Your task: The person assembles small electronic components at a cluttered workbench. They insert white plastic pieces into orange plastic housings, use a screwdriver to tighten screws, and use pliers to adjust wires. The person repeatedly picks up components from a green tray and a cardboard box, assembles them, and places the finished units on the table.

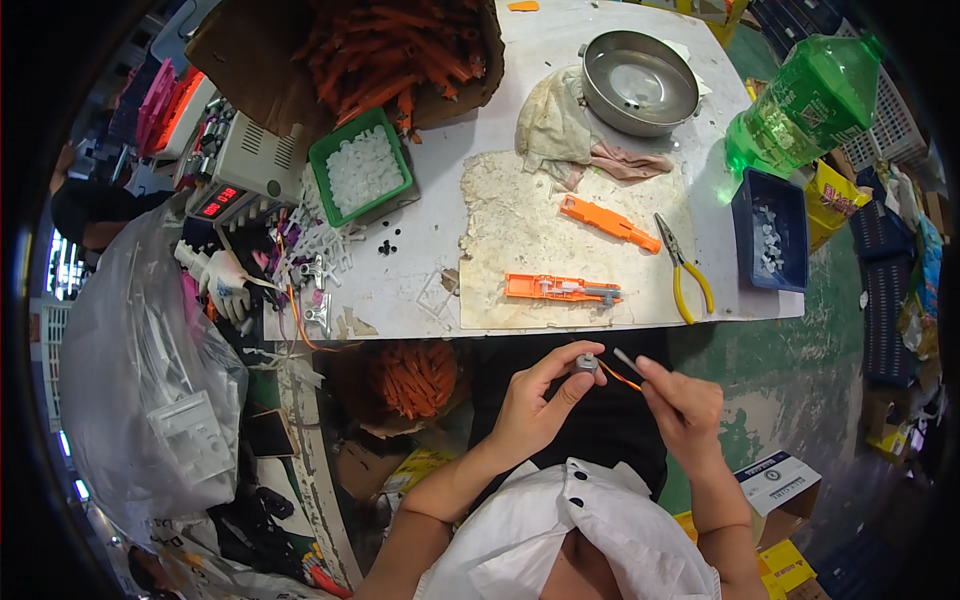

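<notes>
My left hand pinches a small grey motor-like part between thumb and fingers, just off the table's front edge. In my right hand, closed, is a thin grey stick-like piece whose exact kind I cannot make out. An orange-yellow wire runs between the two hands. Beyond them on a worn board lies an open orange plastic housing with white and grey parts inside. Another orange shell sits farther back, beside yellow-handled pliers.
A green tray of white pieces and a carton of orange parts stand at the back left. A metal pan, rag, green bottle and blue bin are at the right. Another orange-filled container is underneath.
</notes>
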A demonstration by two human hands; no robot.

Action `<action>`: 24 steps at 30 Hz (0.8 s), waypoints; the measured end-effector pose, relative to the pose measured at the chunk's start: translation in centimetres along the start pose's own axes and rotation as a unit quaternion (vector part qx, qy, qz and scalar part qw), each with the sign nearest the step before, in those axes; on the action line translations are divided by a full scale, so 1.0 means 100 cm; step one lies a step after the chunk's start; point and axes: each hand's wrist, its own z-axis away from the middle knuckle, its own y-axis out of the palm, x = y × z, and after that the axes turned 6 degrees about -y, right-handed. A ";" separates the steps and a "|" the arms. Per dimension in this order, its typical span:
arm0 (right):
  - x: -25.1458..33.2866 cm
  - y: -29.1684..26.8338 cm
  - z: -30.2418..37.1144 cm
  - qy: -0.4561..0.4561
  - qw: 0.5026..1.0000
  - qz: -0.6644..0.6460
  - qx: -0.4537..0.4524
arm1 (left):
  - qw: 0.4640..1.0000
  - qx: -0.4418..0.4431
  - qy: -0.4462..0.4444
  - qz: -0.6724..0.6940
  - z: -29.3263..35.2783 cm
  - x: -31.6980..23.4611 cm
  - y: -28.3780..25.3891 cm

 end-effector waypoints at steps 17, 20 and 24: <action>0.008 -0.017 0.012 0.088 0.991 -0.047 0.085 | 0.986 0.046 0.031 -0.154 -0.001 0.001 0.004; 0.006 -0.014 0.017 0.102 0.989 -0.074 0.072 | 0.993 0.051 -0.007 -0.110 0.000 0.000 0.007; 0.004 -0.016 0.019 0.134 0.982 -0.108 0.074 | 0.996 0.068 -0.035 -0.054 -0.002 0.003 0.008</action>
